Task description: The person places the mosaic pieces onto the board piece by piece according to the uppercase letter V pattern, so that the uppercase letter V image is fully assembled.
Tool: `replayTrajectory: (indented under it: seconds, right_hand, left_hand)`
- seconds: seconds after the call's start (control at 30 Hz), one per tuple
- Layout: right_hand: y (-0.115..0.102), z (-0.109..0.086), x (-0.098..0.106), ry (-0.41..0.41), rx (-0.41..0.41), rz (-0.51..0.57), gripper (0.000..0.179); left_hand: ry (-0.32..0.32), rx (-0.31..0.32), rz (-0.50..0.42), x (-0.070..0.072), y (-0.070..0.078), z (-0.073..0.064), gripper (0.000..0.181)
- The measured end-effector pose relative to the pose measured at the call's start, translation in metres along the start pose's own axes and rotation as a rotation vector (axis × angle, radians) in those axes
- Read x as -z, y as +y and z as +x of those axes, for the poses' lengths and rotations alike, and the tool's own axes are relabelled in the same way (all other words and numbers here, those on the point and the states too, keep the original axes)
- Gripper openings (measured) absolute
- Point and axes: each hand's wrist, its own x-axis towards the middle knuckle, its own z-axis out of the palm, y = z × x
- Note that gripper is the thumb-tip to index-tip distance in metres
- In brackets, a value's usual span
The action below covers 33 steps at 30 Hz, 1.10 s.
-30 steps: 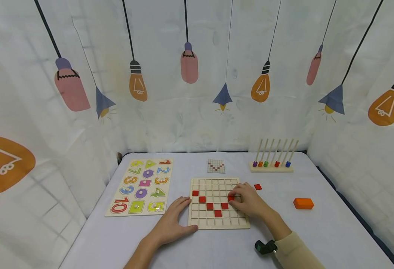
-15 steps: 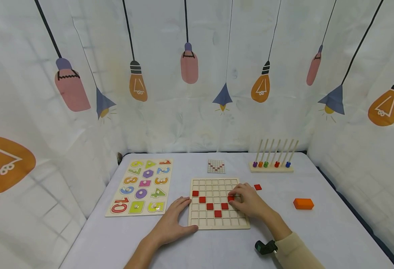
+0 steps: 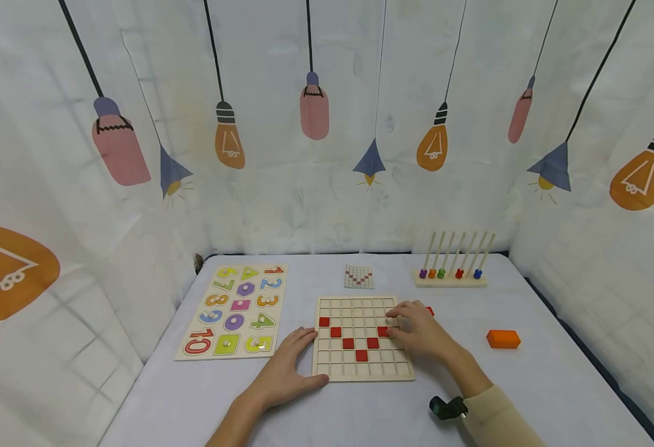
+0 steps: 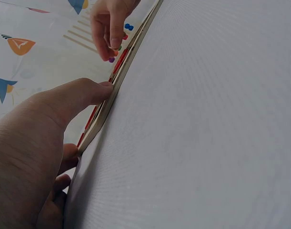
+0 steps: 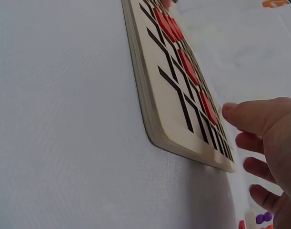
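Note:
In the head view, a wooden grid board (image 3: 332,369) lies mid-table with several red square tiles in its cells, forming part of a V. My left hand (image 3: 290,366) holds the board by its near-left corner, thumb on the front edge and fingers along the left side, as the left wrist view also shows. Over the board's right edge hovers my right hand (image 3: 421,332), fingers loosely bent with nothing between them. Just left of its fingertips, a red tile (image 3: 383,331) sits in a cell. Another red tile (image 3: 430,311) lies on the table, partly hidden behind that hand.
A small pattern card (image 3: 358,277) lies behind the board. On the left is a number-and-shape puzzle (image 3: 179,356). A peg stand (image 3: 451,282) with coloured beads occupies the back right, and an orange block (image 3: 504,339) sits at right. Curtains with printed lamps surround the table.
My right hand has let go of the red tile, which stays in its cell, and has shifted slightly right. My left hand has not moved.

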Motion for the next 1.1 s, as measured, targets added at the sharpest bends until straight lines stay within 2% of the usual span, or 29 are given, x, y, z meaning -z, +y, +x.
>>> replayTrajectory:
  seconds: [0.6,1.1]
  right_hand:
    - [0.017,-0.004,0.02,0.043,-0.026,0.011,0.036]
    - [0.053,-0.004,0.03,0.096,-0.055,-0.065,0.036]
  left_hand:
    - [-0.009,0.016,0.009,0.001,0.001,0.001,0.105]
    - [-0.011,0.021,0.004,0.001,0.001,0.0,0.105]
